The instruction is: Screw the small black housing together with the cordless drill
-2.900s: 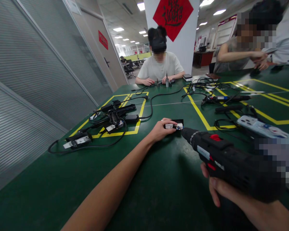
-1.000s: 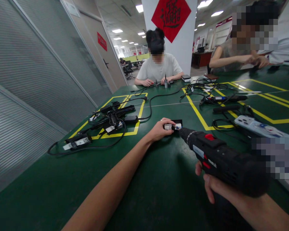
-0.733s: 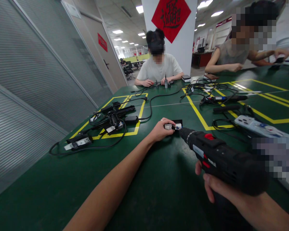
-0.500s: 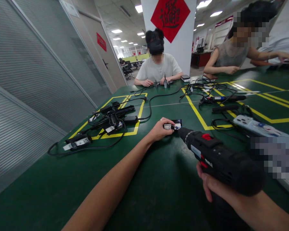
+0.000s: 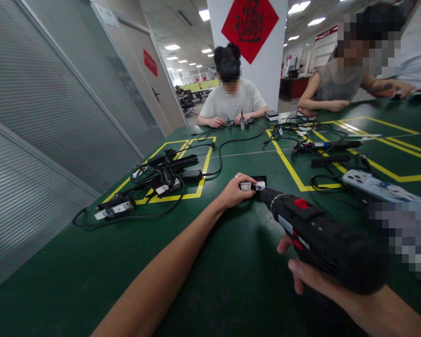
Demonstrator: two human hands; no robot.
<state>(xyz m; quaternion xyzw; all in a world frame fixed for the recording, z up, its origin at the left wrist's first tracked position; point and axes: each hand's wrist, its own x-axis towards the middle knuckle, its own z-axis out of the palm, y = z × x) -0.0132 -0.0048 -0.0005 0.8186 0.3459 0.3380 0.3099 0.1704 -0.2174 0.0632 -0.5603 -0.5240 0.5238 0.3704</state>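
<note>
My right hand (image 5: pixel 310 276) is wrapped round the grip of a black cordless drill (image 5: pixel 323 238) with red switches. Its index finger sticks out forward near the trigger. The drill's chuck points away and to the left, its tip close to a small black-and-white block-shaped part (image 5: pixel 261 184). That part lies on the green table, and my left hand (image 5: pixel 239 191) pinches its left end between thumb and fingers. The chuck's front hides where the bit meets the part, so I cannot tell whether they touch.
Left, a tangle of black cables and devices (image 5: pixel 166 175) lies within yellow tape. A power strip (image 5: pixel 382 185) and a black-and-silver pen-shaped tool (image 5: pixel 331 144) lie at right. One person (image 5: pixel 231 96) sits opposite, another (image 5: pixel 337 86) at far right.
My right index finger has stretched forward off the drill, which has shifted slightly left. My left hand keeps its hold. The person at far right has reached an arm out to the right.
</note>
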